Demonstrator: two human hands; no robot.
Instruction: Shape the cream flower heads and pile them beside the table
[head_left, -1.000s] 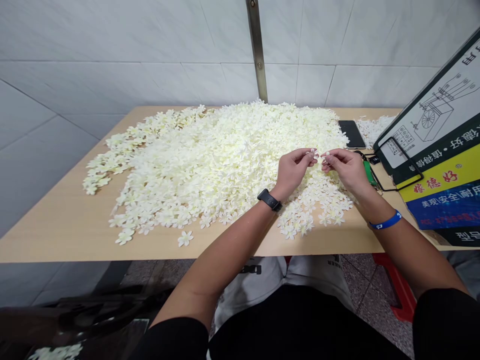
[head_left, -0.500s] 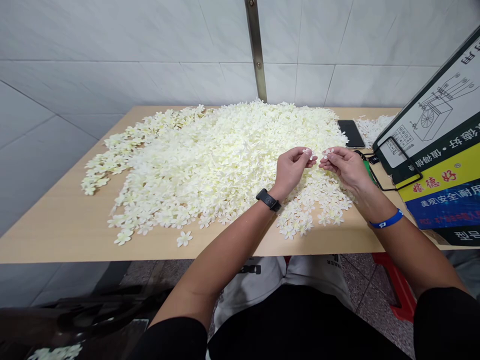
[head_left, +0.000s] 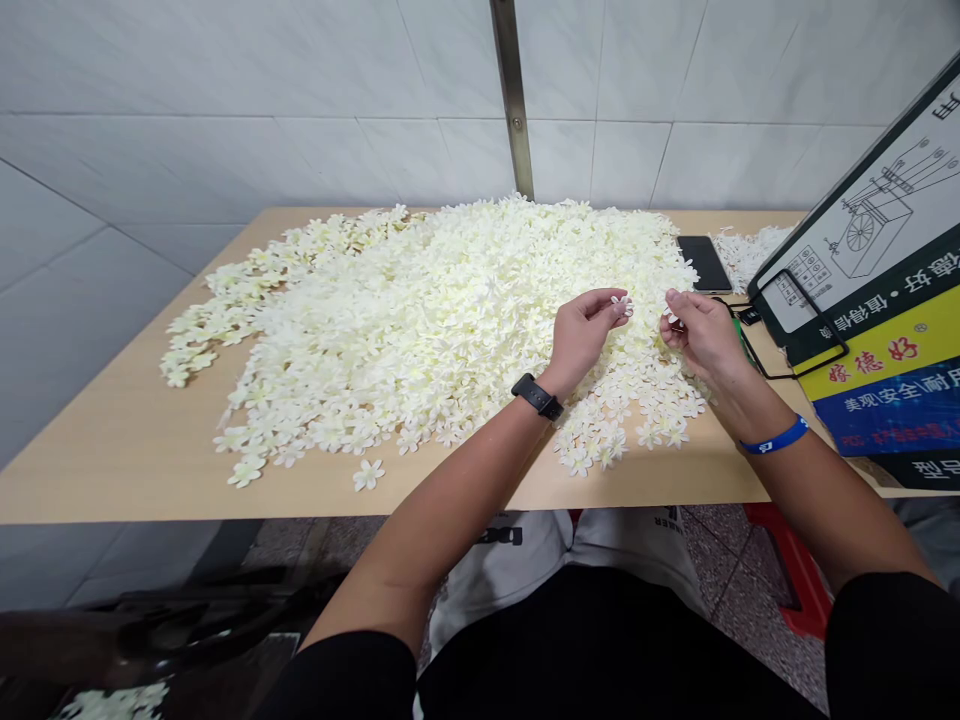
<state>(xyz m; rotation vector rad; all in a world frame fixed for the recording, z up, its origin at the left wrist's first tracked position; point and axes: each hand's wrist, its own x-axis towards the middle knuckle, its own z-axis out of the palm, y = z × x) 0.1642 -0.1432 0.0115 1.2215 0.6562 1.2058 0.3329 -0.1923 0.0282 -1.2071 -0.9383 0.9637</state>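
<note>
A wide heap of cream-white artificial flowers (head_left: 450,320) spreads over the wooden table. Above its right side, my left hand (head_left: 589,328) pinches a small white piece (head_left: 622,305) between thumb and fingers; it looks like a small stamen or flower back, too small to be sure. My right hand (head_left: 701,330) is a short way to the right, closed in a pinch on a white flower (head_left: 672,312) that is mostly hidden by the fingers. Looser flowers (head_left: 592,440) lie below the hands near the front edge. One single flower (head_left: 368,475) lies apart at the front.
A black phone (head_left: 705,263) lies at the back right beside a pile of thin white pieces (head_left: 750,255). The large printed box (head_left: 885,300) with a black wire frame (head_left: 840,350) stands at the right. Behind the table rises a tiled wall (head_left: 337,60); a red stool (head_left: 795,580) is below.
My right hand has drawn a little to the right, widening the gap between the hands, and its fingers have curled in more. My left hand stays nearly in place.
</note>
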